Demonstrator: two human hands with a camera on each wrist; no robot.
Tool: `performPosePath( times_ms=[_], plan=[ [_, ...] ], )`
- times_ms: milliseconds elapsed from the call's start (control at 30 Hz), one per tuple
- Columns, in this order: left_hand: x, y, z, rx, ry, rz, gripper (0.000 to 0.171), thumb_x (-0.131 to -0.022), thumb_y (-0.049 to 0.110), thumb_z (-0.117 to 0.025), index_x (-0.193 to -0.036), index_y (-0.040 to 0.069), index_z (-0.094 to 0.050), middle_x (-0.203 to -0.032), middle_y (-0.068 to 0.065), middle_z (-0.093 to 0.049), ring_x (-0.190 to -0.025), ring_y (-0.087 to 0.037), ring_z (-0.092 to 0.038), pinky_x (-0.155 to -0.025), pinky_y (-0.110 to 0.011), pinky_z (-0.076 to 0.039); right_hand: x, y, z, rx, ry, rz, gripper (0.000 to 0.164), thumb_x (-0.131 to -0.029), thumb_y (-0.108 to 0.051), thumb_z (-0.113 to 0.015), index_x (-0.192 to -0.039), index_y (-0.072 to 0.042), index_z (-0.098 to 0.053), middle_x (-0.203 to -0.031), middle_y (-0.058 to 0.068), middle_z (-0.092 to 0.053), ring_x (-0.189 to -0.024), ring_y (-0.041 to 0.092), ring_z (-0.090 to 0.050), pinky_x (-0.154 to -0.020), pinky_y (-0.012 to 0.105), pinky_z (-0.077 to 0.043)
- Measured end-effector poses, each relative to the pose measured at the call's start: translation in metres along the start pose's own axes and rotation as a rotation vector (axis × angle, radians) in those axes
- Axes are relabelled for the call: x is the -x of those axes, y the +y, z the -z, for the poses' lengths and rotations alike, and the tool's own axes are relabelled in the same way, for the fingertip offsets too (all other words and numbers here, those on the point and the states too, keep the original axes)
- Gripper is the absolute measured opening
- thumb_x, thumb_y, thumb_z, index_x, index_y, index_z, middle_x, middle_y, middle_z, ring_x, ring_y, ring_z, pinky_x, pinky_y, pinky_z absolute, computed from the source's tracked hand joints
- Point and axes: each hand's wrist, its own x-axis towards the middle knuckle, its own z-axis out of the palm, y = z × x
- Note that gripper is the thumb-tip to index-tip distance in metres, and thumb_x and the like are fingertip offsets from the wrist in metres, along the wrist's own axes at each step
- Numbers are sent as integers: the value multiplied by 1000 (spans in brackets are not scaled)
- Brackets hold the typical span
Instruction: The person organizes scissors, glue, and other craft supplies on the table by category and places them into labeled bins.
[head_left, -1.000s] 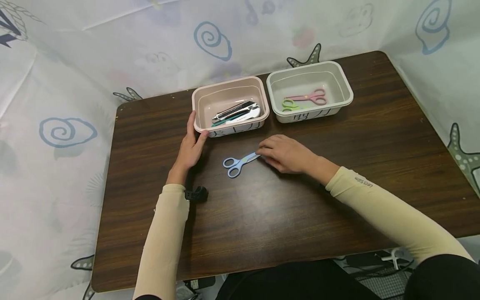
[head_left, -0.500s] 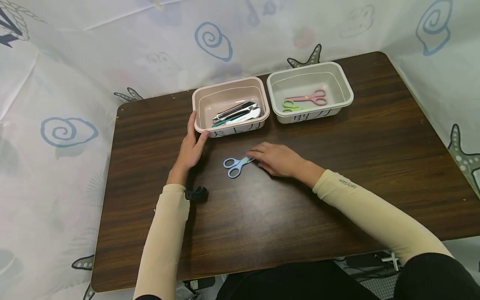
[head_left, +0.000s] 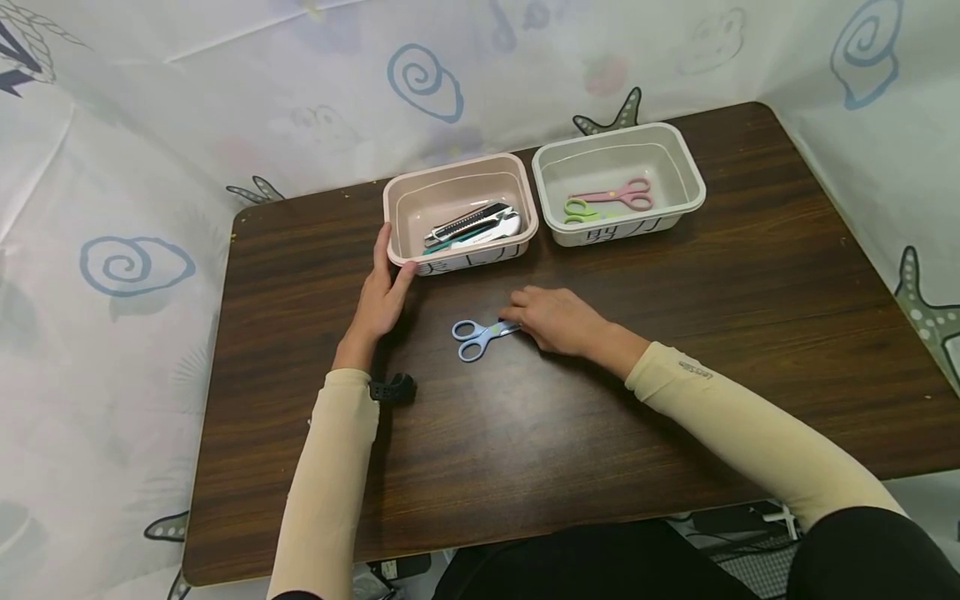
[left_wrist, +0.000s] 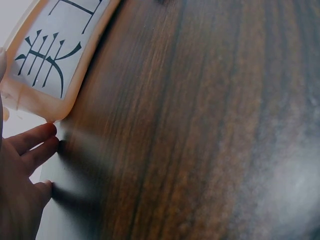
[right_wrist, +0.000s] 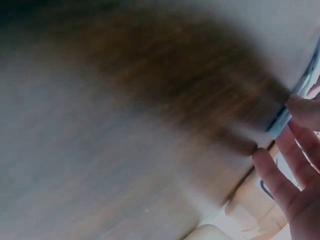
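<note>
A pair of light-blue scissors (head_left: 491,332) lies low over the table, its handle loops toward the left. My right hand (head_left: 558,321) pinches the blade end between thumb and fingers; in the right wrist view the scissors (right_wrist: 280,125) show between them. At the front left corner of a pink bin (head_left: 450,185), my left hand (head_left: 378,300) rests with fairly straight fingers along the side and the thumb at the front rim. Inside this bin are box cutters (head_left: 480,227). In the left wrist view, fingertips touch or nearly touch the bin's lower corner.
Right of the pink bin stands a grey-white bin (head_left: 615,150), holding pink scissors (head_left: 618,195) and green scissors (head_left: 581,208). Both bins carry labels with black writing on the front. The brown wooden table (head_left: 712,350) meets a patterned curtain (head_left: 300,92) behind.
My right hand first shifted left over the scissors' blades, then its fingers closed in on them. The scissors have moved slightly right and toward me. My left hand stays at the pink bin.
</note>
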Motion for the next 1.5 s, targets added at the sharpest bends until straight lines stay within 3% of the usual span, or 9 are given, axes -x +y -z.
performPosePath(
  times_ms=[133,333,633,967,1233,1367,1500],
  plan=[
    [0,0,0,5,4,-4,72,-99,53,-47,-157,41,-5,-158,-6,-29,-138,-29,-36,-109,-54,-27,3,-2,2,-7,-33,-2,31,-93,-6,-65,-124,-10,-67,-95,5,-56,-88,23,-54,-68,36,-49],
    [0,-1,0,9,1,-6,72,-100,53,-47,-156,42,-5,-158,-6,-29,-138,-29,-36,-109,-55,-27,13,-3,2,-76,-5,13,19,-93,-5,-65,-110,-11,-73,-91,3,-50,-83,22,-52,-68,35,-46],
    [1,-2,0,13,1,-7,72,-100,52,-47,-156,42,-5,-158,-5,-29,-138,-29,-35,-109,-56,-27,27,-6,3,-188,3,2,15,-94,-7,-65,-104,-11,-75,-97,-1,-59,-89,15,-57,-72,32,-49],
    [1,-1,0,26,3,-23,72,-100,51,-48,-157,40,-6,-157,-6,-30,-138,-27,-36,-109,-55,-27,41,0,16,-218,-26,22,15,-92,-6,-66,-104,-11,-75,-96,-4,-67,-92,13,-61,-77,33,-52],
    [1,1,0,23,-2,-20,72,-100,51,-48,-157,40,-5,-158,-5,-29,-138,-26,-35,-109,-55,-27,51,29,47,-188,129,-40,19,-86,1,-69,-103,-6,-74,-92,3,-68,-84,18,-63,-75,39,-51],
    [1,1,1,23,-4,-14,72,-100,51,-48,-157,40,-5,-159,-4,-27,-139,-29,-34,-109,-57,-26,57,46,61,-146,251,-119,20,-85,2,-69,-103,-4,-74,-91,4,-69,-79,19,-61,-72,40,-49],
    [1,0,1,24,-9,-11,73,-99,52,-49,-157,42,-5,-159,-3,-27,-139,-29,-34,-109,-57,-25,63,60,72,-95,401,-236,22,-86,2,-70,-108,-3,-74,-96,9,-71,-85,25,-64,-76,44,-49]
  ],
)
